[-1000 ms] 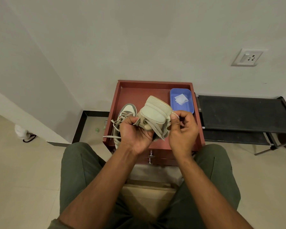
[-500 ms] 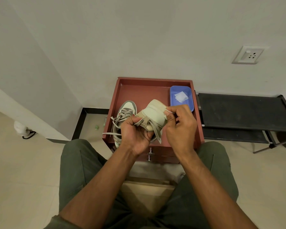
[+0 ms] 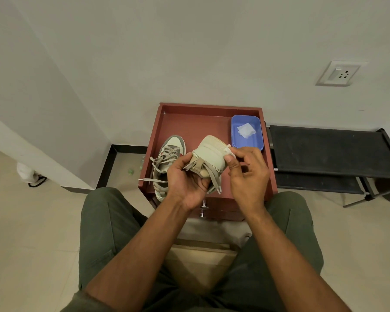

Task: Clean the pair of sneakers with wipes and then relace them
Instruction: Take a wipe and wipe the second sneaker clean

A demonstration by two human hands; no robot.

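Observation:
My left hand (image 3: 186,180) grips a pale sneaker (image 3: 211,153) from below, sole side turned up and toward me, its loose grey laces (image 3: 214,180) hanging down. My right hand (image 3: 245,171) pinches a small white wipe (image 3: 229,152) against the sneaker's right edge. The second sneaker (image 3: 167,161), white and grey with loosened laces, lies on the red-brown table top (image 3: 194,124), left of my hands. A blue tray (image 3: 247,131) holding more white wipes (image 3: 245,129) sits at the table's back right.
The small red-brown table has raised edges and drawer knobs (image 3: 203,207) facing me. A black folding rack (image 3: 329,152) stands to its right. The white wall with a socket (image 3: 338,74) is behind. My knees flank a cardboard piece (image 3: 200,257) on the floor.
My right hand slid from the sneaker's laces to its right edge, now pressing the wipe there. The sneaker tilted slightly in my left hand. The view shifted a little.

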